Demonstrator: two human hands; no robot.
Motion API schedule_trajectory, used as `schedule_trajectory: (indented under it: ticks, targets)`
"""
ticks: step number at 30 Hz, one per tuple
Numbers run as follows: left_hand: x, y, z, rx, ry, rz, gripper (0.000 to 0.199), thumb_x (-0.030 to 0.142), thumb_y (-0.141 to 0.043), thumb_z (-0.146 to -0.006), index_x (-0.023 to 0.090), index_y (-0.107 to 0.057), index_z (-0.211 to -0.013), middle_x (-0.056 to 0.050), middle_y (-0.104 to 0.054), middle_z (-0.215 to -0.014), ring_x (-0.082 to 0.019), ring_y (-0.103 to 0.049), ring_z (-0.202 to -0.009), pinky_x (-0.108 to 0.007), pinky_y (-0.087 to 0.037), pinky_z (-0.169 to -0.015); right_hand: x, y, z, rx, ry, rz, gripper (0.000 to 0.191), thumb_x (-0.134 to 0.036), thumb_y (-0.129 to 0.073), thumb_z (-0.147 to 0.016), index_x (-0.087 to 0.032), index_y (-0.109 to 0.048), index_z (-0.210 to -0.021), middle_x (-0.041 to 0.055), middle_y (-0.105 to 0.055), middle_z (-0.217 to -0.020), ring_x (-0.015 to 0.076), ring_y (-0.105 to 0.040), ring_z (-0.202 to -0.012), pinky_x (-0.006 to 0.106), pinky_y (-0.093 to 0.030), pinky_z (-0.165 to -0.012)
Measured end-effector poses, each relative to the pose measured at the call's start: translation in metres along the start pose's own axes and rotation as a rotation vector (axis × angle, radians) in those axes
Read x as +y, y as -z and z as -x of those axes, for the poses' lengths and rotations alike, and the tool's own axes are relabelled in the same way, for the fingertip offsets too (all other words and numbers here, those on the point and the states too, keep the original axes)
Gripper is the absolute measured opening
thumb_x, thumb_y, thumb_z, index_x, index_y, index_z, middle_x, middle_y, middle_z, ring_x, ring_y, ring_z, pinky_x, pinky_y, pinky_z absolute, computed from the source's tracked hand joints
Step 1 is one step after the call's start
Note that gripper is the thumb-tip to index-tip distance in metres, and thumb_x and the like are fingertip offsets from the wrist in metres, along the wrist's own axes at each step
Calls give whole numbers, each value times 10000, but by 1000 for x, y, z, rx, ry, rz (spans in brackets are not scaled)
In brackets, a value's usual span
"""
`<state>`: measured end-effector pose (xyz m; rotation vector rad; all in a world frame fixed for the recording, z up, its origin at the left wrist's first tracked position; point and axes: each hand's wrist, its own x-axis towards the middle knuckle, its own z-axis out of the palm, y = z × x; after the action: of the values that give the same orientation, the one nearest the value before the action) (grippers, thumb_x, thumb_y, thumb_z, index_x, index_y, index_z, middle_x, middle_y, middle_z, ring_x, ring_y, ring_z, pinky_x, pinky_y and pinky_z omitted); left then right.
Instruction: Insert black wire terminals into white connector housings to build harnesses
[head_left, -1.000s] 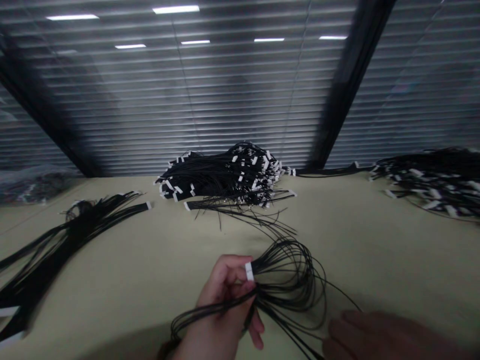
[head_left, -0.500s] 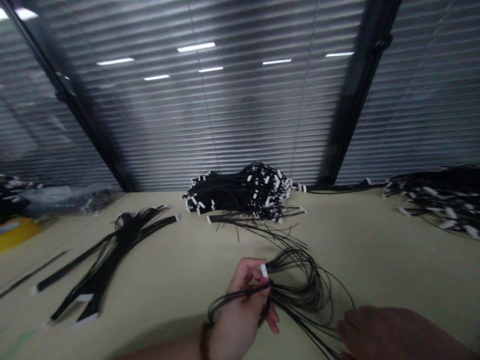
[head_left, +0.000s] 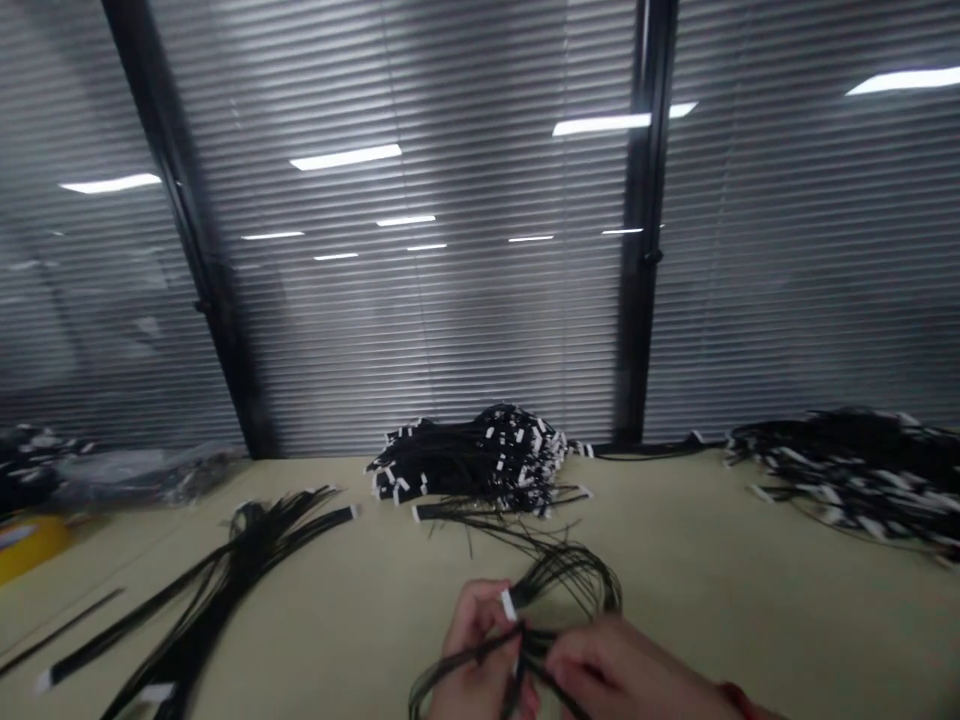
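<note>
Near the bottom centre, my left hand [head_left: 472, 660] is closed on a bundle of thin black wires [head_left: 574, 570] with a white connector [head_left: 508, 603] by its fingertips. The wires loop up and round to the right of the connector, and some curve back over my left hand. My right hand [head_left: 615, 665] has its fingers pressed together on the same wires, just right of my left hand. Its fingertips are partly blurred.
A pile of black cables with white connectors [head_left: 465, 455] lies at the back centre, another pile [head_left: 862, 470] at the right. Loose cables [head_left: 232, 570] lie at the left, near yellow tape [head_left: 34, 548] and a plastic bag [head_left: 142, 475]. Window blinds [head_left: 450, 330] stand behind.
My right hand has moved left, onto the wires beside my left hand. The view has tilted up, so the table and piles sit lower in the picture.
</note>
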<state>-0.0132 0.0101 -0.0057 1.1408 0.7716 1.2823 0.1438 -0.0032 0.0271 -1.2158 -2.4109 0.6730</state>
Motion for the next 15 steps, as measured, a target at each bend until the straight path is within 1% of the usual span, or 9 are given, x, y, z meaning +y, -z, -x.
schedule_trajectory:
  ticks: [2,4,7,10,12,15]
  targets:
    - [2,1,5,-16,4,38,267,361,-698,-722,201,-528,-852,66,-570,-624,-49,-513,-359,-127,-407,-322,3,-2,1,-15,-49,-108,347,-71,-337,-840,-123,-663,-731,-21,-598,-558,40,-524,-473,97,-327,-415]
    - [3,1,9,-46,13,97,272,372,-709,-711,205,-538,-840,55,-609,-644,-52,-531,-364,-126,-424,-321,2,-5,4,-6,-80,-183,335,-110,-359,-840,-118,-672,-723,-22,-574,-533,40,-486,-454,104,-316,-417]
    - [2,0,16,-102,-20,207,219,347,-699,-730,233,-563,-860,48,-655,-682,-60,-573,-382,-127,-461,-328,-5,-7,8,26,-79,-250,309,-145,-405,-834,-169,-697,-738,-40,-580,-563,41,-451,-482,122,-315,-462]
    - [-1,0,21,-168,-72,280,155,290,-653,-786,285,-577,-920,51,-687,-748,-66,-619,-416,-131,-494,-352,-16,-4,14,76,-72,-237,268,-119,-453,-784,-194,-695,-696,-51,-592,-575,40,-457,-502,130,-316,-496]
    - [-4,0,22,-205,-92,309,154,259,-625,-813,309,-574,-949,53,-696,-788,-65,-638,-432,-120,-497,-363,-20,-1,17,114,-71,-183,235,-103,-479,-744,-182,-678,-647,-49,-567,-528,43,-454,-478,139,-302,-484]
    - [-6,1,23,-239,-99,315,149,254,-607,-828,311,-572,-961,55,-689,-804,-61,-643,-436,-108,-493,-366,-20,-1,21,177,-66,-94,210,-74,-480,-712,-162,-619,-581,-48,-528,-486,46,-449,-452,150,-284,-469]
